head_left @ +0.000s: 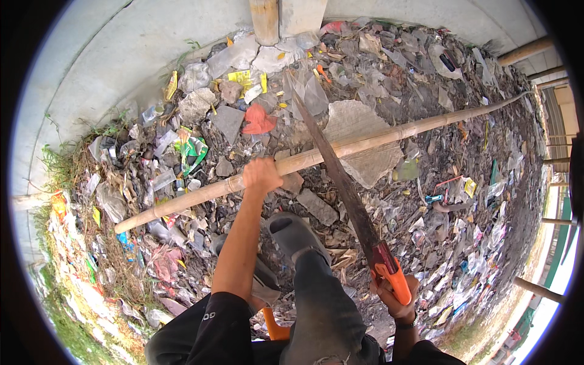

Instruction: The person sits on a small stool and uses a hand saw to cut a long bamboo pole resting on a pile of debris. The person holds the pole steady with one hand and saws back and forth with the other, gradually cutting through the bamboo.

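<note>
Leftmost, one pole (182, 205) lay aslant over the litter (210, 234), long axis running from low left to high right; its near end stuck out left of the left grip. One green wrapper (193, 152) sat just above that end. One red scrap (260, 120) lay beyond the left grip (263, 175), which was closed around the pole. One post (264, 21) stood at the wall. Two gray shoes (295, 236) were below the pole, near the left forearm.

Next right, one saw (359, 214): blade (344, 182) slanted from low right to high left, crossing above the pole in view, just right of the left grip. Contact between blade and pole: couldn't tell. The left grip was nearer that crossing; the right grip (398, 298) was farther off, low right, wrapped on the orange handle (395, 281). One big slab (359, 118) showed on both sides of the pole, right of the blade. The pole's far part ran on past it, thinning toward the right edge.
</note>
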`<state>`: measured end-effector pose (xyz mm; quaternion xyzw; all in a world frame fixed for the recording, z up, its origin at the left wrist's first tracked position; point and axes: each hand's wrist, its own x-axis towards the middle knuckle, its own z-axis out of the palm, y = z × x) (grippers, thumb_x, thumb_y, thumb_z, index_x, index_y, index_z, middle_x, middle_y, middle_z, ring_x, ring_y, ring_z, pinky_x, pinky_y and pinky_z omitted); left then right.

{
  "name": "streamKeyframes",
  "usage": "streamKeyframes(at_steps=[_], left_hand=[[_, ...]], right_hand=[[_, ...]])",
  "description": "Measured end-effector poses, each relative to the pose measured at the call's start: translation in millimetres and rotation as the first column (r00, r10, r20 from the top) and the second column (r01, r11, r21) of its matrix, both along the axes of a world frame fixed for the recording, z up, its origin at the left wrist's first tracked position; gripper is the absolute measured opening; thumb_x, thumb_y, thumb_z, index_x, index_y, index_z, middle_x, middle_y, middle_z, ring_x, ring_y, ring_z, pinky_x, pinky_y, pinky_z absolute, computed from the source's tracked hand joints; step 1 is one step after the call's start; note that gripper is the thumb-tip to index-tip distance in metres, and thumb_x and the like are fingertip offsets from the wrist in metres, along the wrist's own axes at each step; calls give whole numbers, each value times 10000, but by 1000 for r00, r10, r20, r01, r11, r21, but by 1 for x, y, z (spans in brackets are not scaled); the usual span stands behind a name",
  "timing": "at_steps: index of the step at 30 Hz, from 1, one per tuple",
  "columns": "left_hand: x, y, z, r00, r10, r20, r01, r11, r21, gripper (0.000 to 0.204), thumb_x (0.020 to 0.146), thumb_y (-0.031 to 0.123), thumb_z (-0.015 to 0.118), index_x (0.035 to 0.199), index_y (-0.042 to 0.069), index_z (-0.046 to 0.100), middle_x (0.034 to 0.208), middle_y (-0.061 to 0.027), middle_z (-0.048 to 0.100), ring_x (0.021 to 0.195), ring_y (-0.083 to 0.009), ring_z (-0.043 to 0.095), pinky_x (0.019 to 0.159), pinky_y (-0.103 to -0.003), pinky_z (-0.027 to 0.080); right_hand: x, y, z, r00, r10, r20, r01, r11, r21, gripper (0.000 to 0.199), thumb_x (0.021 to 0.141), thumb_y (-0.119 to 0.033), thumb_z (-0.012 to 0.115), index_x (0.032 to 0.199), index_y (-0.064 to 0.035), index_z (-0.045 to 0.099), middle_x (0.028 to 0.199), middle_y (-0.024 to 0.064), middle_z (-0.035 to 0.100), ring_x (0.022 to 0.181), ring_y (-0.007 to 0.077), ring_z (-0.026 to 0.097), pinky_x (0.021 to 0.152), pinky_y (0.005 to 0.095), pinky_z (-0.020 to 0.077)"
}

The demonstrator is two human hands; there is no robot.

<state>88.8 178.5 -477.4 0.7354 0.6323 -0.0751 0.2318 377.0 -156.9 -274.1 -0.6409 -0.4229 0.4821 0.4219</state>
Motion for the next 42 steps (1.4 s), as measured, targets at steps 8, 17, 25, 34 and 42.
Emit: streamKeyframes(at_steps=[8,17,25,34,42], left_hand=[[-13,-42,-30,964,-244,103,170,868,466,562,768,364,830,1240,127,635,1099,-60,686,1041,-295,690,908,-444,544],[3,-22,4,994,-94,55,89,993,82,502,781,386,852,1141,93,662,1054,-127,718,1020,-347,725,888,-475,581],[27,-5,-8,992,-116,44,113,992,51,401,794,385,804,1026,66,733,1030,-180,777,979,-373,770,829,-479,622],[28,18,9,993,-99,71,107,985,-135,353,798,276,730,1059,48,800,1069,-240,777,1050,-406,754,933,-480,606],[29,26,16,997,-49,54,60,974,-217,343,781,214,705,1062,50,814,1120,-241,775,1084,-398,751,974,-458,599]], right_hand=[[-35,4,-46,989,-25,144,53,979,-198,135,821,-72,788,795,-5,674,601,-5,562,545,56,479,525,276,433],[-53,15,-61,995,-31,94,44,989,-144,147,841,-83,779,779,-6,670,597,2,582,531,61,514,520,276,442],[-71,29,-81,987,-50,152,76,983,-170,161,846,-81,767,752,-10,657,588,-8,593,532,49,533,512,271,457],[-77,28,-89,979,-62,195,82,992,-100,216,837,-109,783,699,-20,643,574,13,591,517,65,553,505,286,457],[-58,-24,-56,971,30,238,12,985,-172,244,831,-69,749,657,-27,582,541,9,557,467,84,529,468,300,426]])
